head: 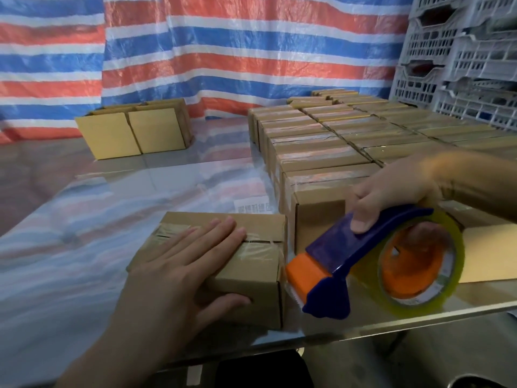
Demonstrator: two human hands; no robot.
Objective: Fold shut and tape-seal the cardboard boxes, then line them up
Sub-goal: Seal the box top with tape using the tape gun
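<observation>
A small cardboard box (260,281) lies near the table's front edge with clear tape along its top seam. My left hand (181,264) presses flat on its top, fingers straight, thumb down the front face. My right hand (391,191) grips a blue and orange tape dispenser (349,261) holding a yellowish roll of clear tape (447,275). The dispenser's orange mouth is at the box's right end, and a strip of tape runs from it down that side. Several sealed boxes (335,147) stand in rows behind, to the right.
Two open boxes (134,130) with raised flaps stand at the back left of the shiny table (112,197). A cardboard flap (489,253) lies at the right. Grey plastic crates (461,57) are stacked at the back right. A striped tarp hangs behind.
</observation>
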